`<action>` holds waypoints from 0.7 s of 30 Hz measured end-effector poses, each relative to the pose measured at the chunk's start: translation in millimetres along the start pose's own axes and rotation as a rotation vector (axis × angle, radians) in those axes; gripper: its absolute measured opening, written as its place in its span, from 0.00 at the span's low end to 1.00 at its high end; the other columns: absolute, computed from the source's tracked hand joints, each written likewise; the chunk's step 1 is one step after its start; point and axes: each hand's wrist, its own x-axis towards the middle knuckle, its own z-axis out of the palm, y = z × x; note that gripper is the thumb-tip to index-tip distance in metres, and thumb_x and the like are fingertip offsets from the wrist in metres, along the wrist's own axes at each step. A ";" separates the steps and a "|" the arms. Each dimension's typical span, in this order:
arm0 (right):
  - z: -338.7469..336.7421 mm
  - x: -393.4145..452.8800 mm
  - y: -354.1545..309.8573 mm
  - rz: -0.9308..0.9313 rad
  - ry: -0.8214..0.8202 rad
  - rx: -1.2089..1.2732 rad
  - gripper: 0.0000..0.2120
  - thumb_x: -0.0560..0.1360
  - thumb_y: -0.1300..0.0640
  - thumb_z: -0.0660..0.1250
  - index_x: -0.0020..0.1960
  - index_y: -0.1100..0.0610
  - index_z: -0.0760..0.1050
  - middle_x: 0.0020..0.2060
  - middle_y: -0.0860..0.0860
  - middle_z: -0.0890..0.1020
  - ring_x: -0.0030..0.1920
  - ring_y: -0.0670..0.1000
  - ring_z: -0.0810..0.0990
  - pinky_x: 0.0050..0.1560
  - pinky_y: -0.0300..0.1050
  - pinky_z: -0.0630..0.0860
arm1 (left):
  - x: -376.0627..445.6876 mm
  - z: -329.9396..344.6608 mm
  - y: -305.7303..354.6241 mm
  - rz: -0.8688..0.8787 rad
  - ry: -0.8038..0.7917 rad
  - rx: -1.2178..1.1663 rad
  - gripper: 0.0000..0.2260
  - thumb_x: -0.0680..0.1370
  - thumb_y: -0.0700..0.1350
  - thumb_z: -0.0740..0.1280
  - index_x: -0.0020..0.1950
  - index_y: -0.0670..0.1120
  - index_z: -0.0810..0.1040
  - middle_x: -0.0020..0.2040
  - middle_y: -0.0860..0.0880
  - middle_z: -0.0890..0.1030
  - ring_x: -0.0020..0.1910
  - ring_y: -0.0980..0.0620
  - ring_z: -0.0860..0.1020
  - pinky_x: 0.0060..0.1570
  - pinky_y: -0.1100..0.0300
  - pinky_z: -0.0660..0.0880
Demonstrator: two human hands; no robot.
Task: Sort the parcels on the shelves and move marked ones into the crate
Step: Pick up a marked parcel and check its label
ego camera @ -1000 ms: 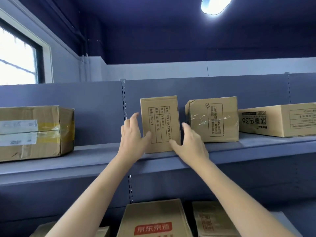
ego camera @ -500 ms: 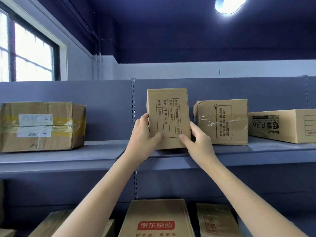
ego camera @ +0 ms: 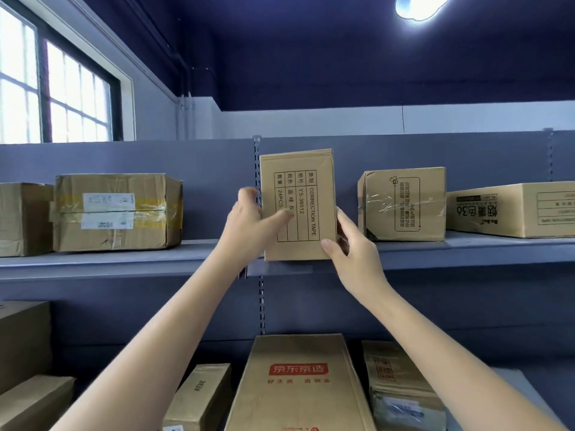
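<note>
Holding a tall correction-tape carton [ego camera: 297, 206] upright between both hands, at the front edge of the grey upper shelf [ego camera: 124, 262]. Stands with its long axis vertical, printed label facing the camera and reading sideways, "CORRECTION TAPE" and "24PCS" legible. Left hand [ego camera: 249, 225] clasps the carton's left side, thumb laid across the label face, fingers wrapped behind the left edge. Right hand [ego camera: 351, 247] clasps the lower right corner, thumb tip on the front face, fingers hidden behind the right side. Sits squarely between the two palms, slightly above them, so both arms reach up and forward about equally; neither is clearly nearer. Cannot tell whether the carton's bottom edge touches the shelf lip or hangs just above it.

Well apart to the left, a taped box with white labels [ego camera: 115, 211]. Just beside on the right, a tape-wrapped cube carton [ego camera: 403, 203], then a long flat carton [ego camera: 513, 209]. On the shelf below, a carton with a red logo [ego camera: 298, 381], directly under the held one. No crate in view. Likely next: drawing the carton straight back toward the body, keeping it upright, clear of the neighbour on the right.
</note>
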 end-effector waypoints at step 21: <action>3.4 -13.1 8.8 0.298 0.052 0.288 0.20 0.72 0.50 0.69 0.62 0.48 0.68 0.49 0.36 0.75 0.46 0.32 0.75 0.41 0.23 0.70 | 47.4 23.2 50.9 0.247 0.194 0.519 0.25 0.73 0.67 0.57 0.56 0.47 0.69 0.56 0.47 0.75 0.62 0.43 0.64 0.50 0.46 0.71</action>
